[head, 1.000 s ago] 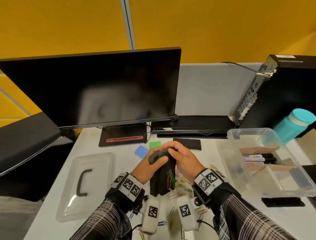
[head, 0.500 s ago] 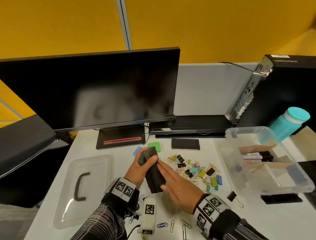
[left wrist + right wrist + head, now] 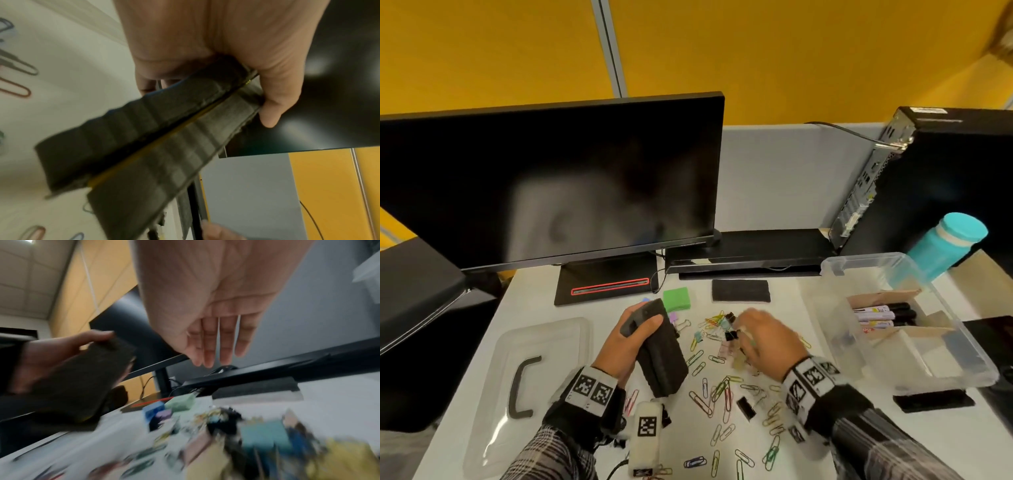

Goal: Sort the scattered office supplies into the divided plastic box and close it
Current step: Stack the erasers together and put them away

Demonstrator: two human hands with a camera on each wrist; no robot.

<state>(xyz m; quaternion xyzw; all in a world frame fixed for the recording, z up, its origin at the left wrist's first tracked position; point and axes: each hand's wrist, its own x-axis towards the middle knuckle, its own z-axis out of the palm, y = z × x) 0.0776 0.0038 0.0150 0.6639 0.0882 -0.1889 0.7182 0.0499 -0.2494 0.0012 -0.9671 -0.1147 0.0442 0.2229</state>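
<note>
Paper clips [image 3: 722,394] lie scattered nearest on the white surface [image 3: 859,442]. Left hand [image 3: 619,346] has its grip curled round two stacked black erasers [image 3: 661,353], lifted off the surface. Right hand [image 3: 767,337], fingers straight and holding nothing, hovers above binder clips [image 3: 731,334]. Farther right, the divided plastic box [image 3: 962,363] stands uncovered with markers [image 3: 883,313] inside.

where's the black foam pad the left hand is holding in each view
head: foam pad lower centre, gripped by the left hand.
left wrist: pad runs diagonally across the middle, below the palm.
right wrist: pad at left, blurred, under the left thumb.
shared landmark: the black monitor, behind the pad in every view.
</note>
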